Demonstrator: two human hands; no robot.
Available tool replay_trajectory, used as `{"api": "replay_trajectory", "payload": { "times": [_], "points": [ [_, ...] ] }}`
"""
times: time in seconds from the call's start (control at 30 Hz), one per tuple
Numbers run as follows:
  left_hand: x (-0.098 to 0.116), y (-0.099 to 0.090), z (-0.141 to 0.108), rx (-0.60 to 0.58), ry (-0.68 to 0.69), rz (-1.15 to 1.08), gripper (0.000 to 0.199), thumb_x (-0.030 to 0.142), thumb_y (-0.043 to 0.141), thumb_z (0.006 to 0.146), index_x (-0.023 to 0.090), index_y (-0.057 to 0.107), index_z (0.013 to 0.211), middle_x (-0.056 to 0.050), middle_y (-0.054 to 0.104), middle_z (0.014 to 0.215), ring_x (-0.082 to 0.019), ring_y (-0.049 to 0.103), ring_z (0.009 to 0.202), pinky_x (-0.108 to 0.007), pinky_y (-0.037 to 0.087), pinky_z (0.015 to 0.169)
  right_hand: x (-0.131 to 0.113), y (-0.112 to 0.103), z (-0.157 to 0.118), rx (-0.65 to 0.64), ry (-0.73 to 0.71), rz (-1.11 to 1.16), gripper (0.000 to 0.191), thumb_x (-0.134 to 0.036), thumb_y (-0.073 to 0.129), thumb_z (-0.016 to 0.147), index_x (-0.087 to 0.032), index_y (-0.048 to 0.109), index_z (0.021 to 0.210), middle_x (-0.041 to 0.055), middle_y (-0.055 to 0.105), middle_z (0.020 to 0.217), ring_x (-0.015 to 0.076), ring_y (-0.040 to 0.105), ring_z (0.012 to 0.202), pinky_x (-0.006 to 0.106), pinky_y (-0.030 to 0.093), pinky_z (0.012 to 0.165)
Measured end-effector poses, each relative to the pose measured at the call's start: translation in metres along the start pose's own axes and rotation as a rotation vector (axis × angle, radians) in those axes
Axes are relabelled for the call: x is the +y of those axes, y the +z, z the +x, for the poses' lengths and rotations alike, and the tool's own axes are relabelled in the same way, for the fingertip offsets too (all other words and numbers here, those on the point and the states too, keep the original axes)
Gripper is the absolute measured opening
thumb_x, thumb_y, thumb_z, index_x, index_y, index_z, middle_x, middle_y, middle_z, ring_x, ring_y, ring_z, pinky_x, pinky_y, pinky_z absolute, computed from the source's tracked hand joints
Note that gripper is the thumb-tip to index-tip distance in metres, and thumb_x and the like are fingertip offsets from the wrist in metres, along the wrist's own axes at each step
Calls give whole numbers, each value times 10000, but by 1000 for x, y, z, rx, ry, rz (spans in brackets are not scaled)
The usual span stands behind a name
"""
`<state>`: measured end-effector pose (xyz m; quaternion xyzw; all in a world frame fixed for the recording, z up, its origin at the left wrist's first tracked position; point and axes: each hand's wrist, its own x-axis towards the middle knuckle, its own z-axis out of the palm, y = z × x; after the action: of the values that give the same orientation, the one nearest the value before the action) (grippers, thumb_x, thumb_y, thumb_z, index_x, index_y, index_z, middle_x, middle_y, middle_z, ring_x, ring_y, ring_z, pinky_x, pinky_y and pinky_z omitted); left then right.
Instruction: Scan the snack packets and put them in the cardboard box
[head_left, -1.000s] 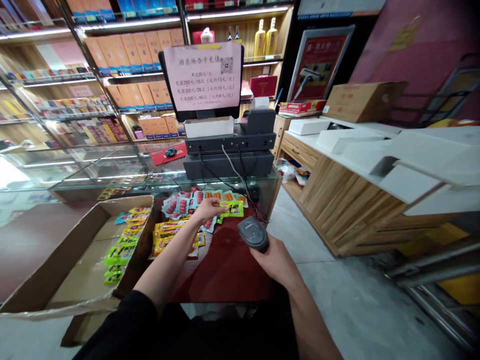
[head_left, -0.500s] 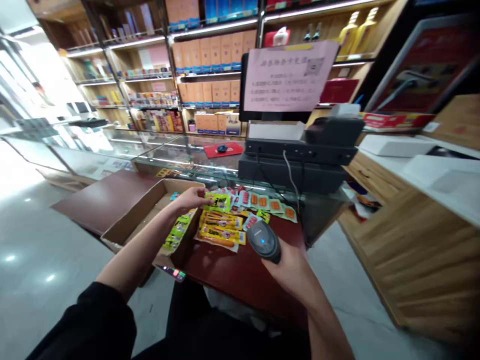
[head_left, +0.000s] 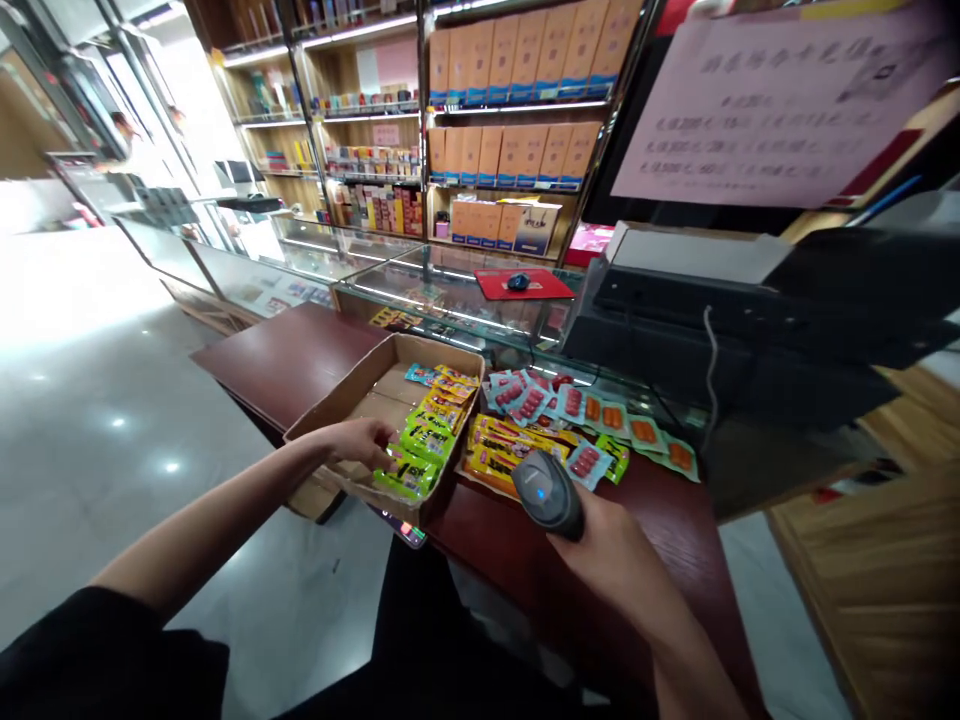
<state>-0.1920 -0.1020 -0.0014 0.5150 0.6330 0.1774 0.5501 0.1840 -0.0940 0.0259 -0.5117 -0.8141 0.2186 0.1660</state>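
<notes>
My left hand [head_left: 361,442] is inside the open cardboard box [head_left: 341,400], its fingers at the green snack packets [head_left: 409,472] near the front end. Its fingertips are bent against a green packet. Yellow and blue packets [head_left: 446,384] lie farther back in the box. My right hand [head_left: 600,525] grips a dark handheld scanner [head_left: 546,490] with a small blue light, above the red-brown table. Long yellow sausage packets [head_left: 499,450] lie between box and scanner. Behind them are pink sausage packs [head_left: 529,400] and orange sausage packs [head_left: 643,430].
A glass counter [head_left: 450,300] runs behind the table [head_left: 480,545], bearing a red mat [head_left: 551,284] with a mouse [head_left: 519,282]. Dark checkout equipment [head_left: 675,320] stands at the right. A phone [head_left: 405,527] shows under the box's front edge. Two people are visible far left.
My left hand has moved from over the sausage packets into the box, with the green packet now down among the others there. The view has shifted; my right hand still holds the scanner.
</notes>
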Motion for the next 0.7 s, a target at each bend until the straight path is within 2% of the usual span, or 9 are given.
{"api": "replay_trajectory", "payload": {
  "times": [0.17,0.33,0.43,0.57,0.7],
  "points": [
    [-20,7,22,-41,-5,30,452,411,860,429,160,591,691,42,607,541,-121,544,496,-219,418,502,-8,2,8,-18,-6,-24,228,-228,591,783,-220,656,1002,74,746,890,264,705,834,275,448,655],
    [-18,6,20,70,-24,205,423,463,837,470,175,629,699,14,659,596,-134,582,488,-213,424,472,-7,3,10,-14,1,-41,256,-221,600,777,-218,652,1027,85,745,907,273,705,838,282,448,661],
    [-7,-1,10,169,-31,358,417,491,815,503,181,676,744,-7,693,646,-144,606,493,-213,418,455,-4,2,9,-4,8,-41,255,-214,602,774,-219,650,1024,87,745,892,275,706,840,283,446,662],
    [16,-12,-4,265,2,451,379,532,745,602,181,693,735,-19,705,643,-150,630,508,-213,430,468,6,-4,4,23,24,-29,242,-223,611,772,-223,644,1012,83,746,874,273,708,841,280,442,660],
    [53,-3,-6,287,89,482,363,540,724,633,192,711,737,-11,707,632,-148,644,531,-206,435,491,23,-12,-5,36,64,-16,250,-233,617,760,-226,623,1010,69,742,876,274,708,859,282,441,659]
  ]
}}
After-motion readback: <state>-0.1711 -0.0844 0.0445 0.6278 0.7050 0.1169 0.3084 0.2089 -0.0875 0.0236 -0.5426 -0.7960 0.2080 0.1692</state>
